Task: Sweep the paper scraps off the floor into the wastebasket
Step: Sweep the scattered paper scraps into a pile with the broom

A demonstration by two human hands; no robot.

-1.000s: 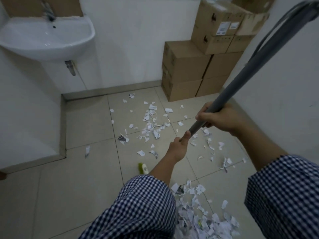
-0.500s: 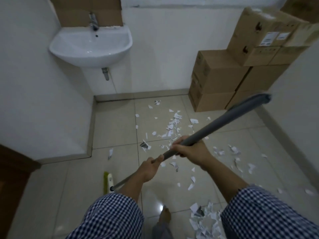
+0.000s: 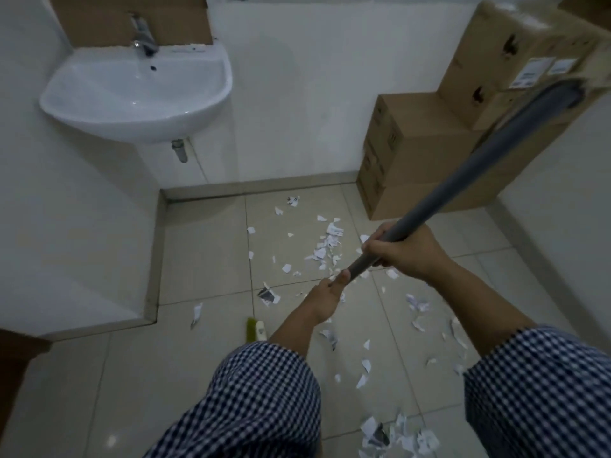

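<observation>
Gripping the broom handle [image 3: 463, 180] w/ both hands: left hand [image 3: 325, 300] low, nearer the broom head [image 3: 254, 328], right hand [image 3: 406, 252] clenched higher. Paper scraps [image 3: 325, 246] lie beyond the head & rightward, twd the far wall. Wastebasket not visible.

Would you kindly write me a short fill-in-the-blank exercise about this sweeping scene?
1. The left hand and right hand hold the broom by its grey ____.
2. The sink hangs on the wall to the ____ of the boxes.
3. Paper scraps lie scattered on the tiled ____.
Missing words: handle; left; floor.
</observation>
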